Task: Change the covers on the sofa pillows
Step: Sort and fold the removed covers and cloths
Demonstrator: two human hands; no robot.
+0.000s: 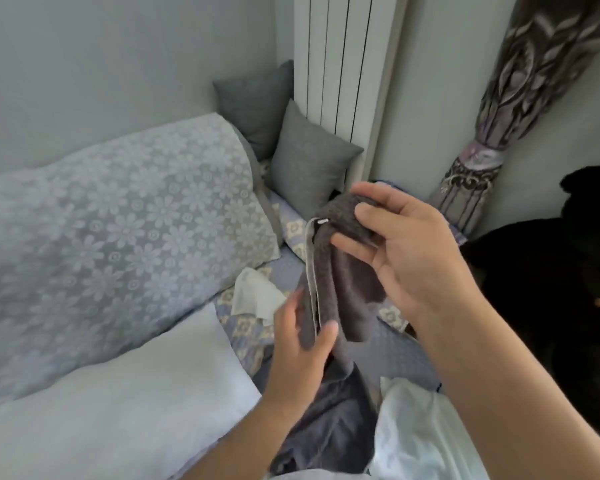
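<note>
Holding a dark grey pillow cover (347, 271) up between both hands, over the sofa seat (392, 348).

Left hand (300, 344): fingers (328, 332) and thumb curled narrowly, pinching the cover's lower zipper edge. Zipper (313, 268): pale strip running up from these fingers to a small white pull.

Right hand (395, 247): above the left, fingers (352, 245) bent round the cover's bunched top, thumb over it.

Cover's loose end: hanging below the fingers, pooled beside a white bare pillow (423, 431) at the near edge.

Left of the fingers: second white pillow (118, 403), then a long flowered cushion (118, 237). Crumpled white cloth (257, 296) lying just beside the left fingers.

Beyond the fingers: two grey pillows (305, 168) leaning in the corner, against a white radiator (340, 64). Tied patterned curtain (506, 116) further right.
</note>
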